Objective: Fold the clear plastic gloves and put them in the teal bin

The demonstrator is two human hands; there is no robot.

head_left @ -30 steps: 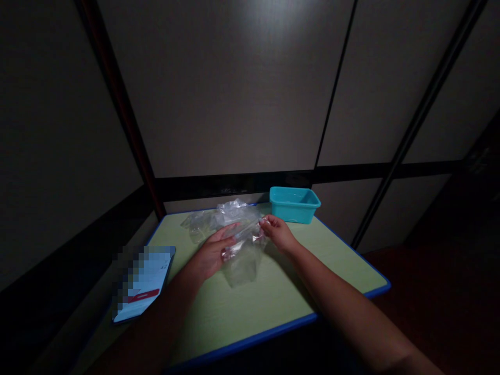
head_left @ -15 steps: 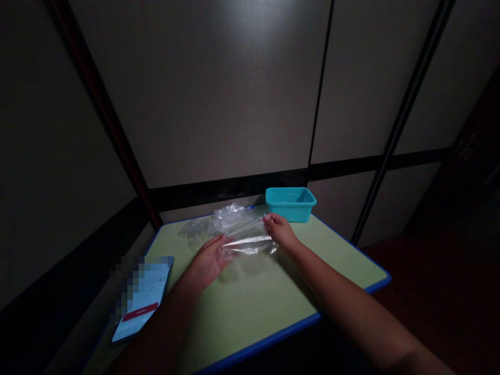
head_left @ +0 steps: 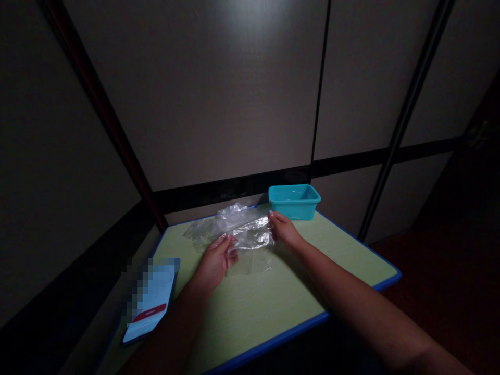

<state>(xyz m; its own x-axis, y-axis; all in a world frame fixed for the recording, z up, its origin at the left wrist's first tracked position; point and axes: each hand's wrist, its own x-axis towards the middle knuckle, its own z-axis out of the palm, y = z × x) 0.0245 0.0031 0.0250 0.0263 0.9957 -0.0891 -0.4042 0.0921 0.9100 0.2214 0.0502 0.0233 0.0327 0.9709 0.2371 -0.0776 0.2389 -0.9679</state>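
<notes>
A clear plastic bag point(head_left: 252, 238) is stretched between my two hands, above the light green table. My left hand point(head_left: 216, 259) pinches its left side, thumb on top and fingers curled beneath. At the upper right corner, my right hand point(head_left: 282, 227) grips the bag between thumb and fingers. Just behind lie more crumpled clear plastic bags point(head_left: 211, 227) on the table; where one ends and another begins is hard to make out. A turquoise plastic basket point(head_left: 295, 210) stands behind my right hand, its inside mostly hidden.
The green table point(head_left: 258, 307) has a blue edge. On its left side lies a tablet or phone point(head_left: 152, 302) with a lit screen, partly blurred out and partly behind my left forearm. Grey panelled cabinet doors point(head_left: 234, 104) rise right behind the table.
The held bag has gone from pulled taut to slacker and more wrinkled. Both hands still hold it. The whole view has shifted slightly.
</notes>
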